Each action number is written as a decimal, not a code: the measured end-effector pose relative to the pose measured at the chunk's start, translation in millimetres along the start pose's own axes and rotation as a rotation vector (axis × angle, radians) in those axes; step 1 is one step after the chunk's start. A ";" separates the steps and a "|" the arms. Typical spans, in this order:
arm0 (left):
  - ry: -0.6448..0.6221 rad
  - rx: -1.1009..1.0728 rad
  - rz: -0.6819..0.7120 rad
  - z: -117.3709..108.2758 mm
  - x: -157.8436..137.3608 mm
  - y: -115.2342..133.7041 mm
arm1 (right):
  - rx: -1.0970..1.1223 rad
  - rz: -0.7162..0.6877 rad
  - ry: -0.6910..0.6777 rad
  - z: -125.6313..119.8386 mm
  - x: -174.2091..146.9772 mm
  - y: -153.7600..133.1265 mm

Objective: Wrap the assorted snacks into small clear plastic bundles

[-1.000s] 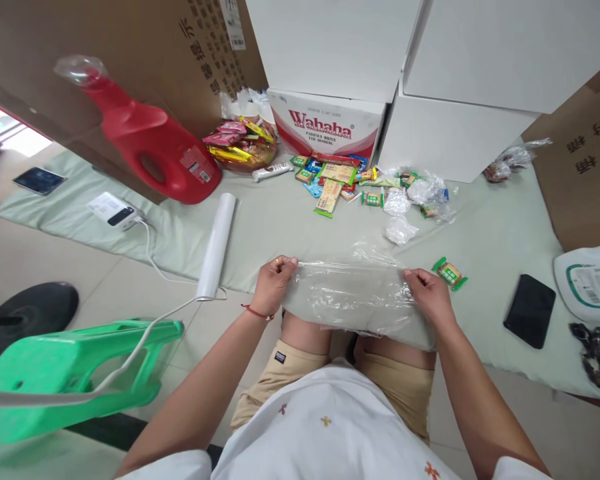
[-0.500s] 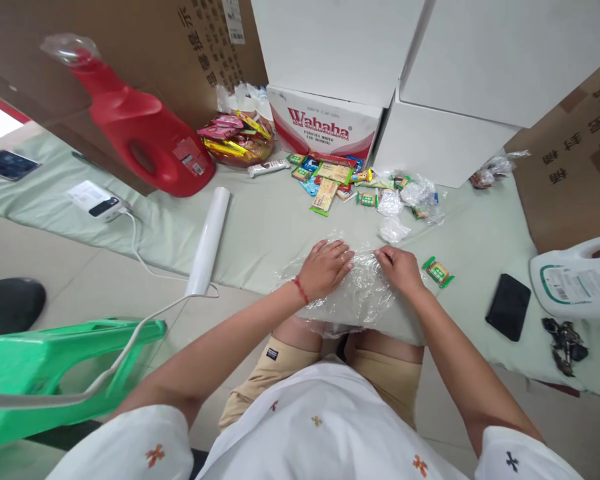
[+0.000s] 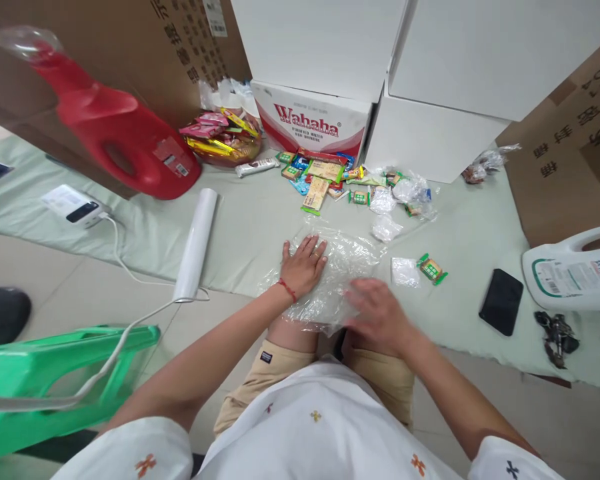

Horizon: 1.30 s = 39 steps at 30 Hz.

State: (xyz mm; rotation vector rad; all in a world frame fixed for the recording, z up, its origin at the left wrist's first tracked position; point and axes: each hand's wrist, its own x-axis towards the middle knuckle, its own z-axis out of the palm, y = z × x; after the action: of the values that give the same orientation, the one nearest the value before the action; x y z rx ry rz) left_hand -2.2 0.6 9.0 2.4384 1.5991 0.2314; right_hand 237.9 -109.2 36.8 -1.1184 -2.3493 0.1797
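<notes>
A thin clear plastic sheet or bag (image 3: 343, 263) lies spread and wrinkled at the front edge of the cloth-covered table, partly hanging over it. My left hand (image 3: 304, 268) rests flat on its left part, fingers spread. Over its right edge is my right hand (image 3: 380, 312), blurred by motion; its fingers look stretched out, and nothing shows in them. Right of the sheet sits a small white square packet (image 3: 405, 272), wrapped in shiny film. Beside that packet lies a green-ended wrapped biscuit (image 3: 432, 269).
Behind are a pile of wrapped snacks (image 3: 323, 177), crumpled film balls (image 3: 386, 228) and a snack basket (image 3: 225, 153). To the left stand a red jug (image 3: 125, 137) and a white roll (image 3: 196, 243); to the right, a black phone (image 3: 501, 301) and a white jug (image 3: 575, 273).
My right hand has let go of the sheet's upper right and moved down toward me. My left hand has shifted slightly left with fingers more spread. The white packet now shows beside the biscuit.
</notes>
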 end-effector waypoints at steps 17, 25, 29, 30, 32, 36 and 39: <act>0.074 0.043 0.064 -5.4 -18.2 -49.4 | 0.385 0.240 -0.388 -68.7 -27.4 37.3; 0.045 0.057 0.029 -10.8 -19.3 -43.6 | -0.360 0.539 -0.365 -46.4 161.4 140.4; 0.057 0.067 0.024 -12.0 -19.6 -42.5 | -0.383 0.536 -0.577 -17.8 223.2 175.7; 0.059 0.068 0.023 -12.1 -19.9 -42.2 | -0.380 0.531 -0.619 -15.3 230.8 180.8; 0.066 0.062 0.022 -12.3 -20.4 -41.5 | -0.386 0.535 -0.664 -13.9 240.1 187.4; 0.076 0.040 0.029 -13.1 -21.1 -41.9 | -0.385 0.580 -0.717 -5.4 253.8 187.0; 0.076 0.023 0.028 -13.1 -21.4 -43.0 | -0.318 0.617 -0.650 17.8 267.7 179.0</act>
State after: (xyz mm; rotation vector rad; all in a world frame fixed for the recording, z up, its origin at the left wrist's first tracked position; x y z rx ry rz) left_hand -52.0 -1.3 9.9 2.4989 1.6081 0.3146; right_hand 212.3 210.6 69.9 -2.2002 -2.5296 0.4560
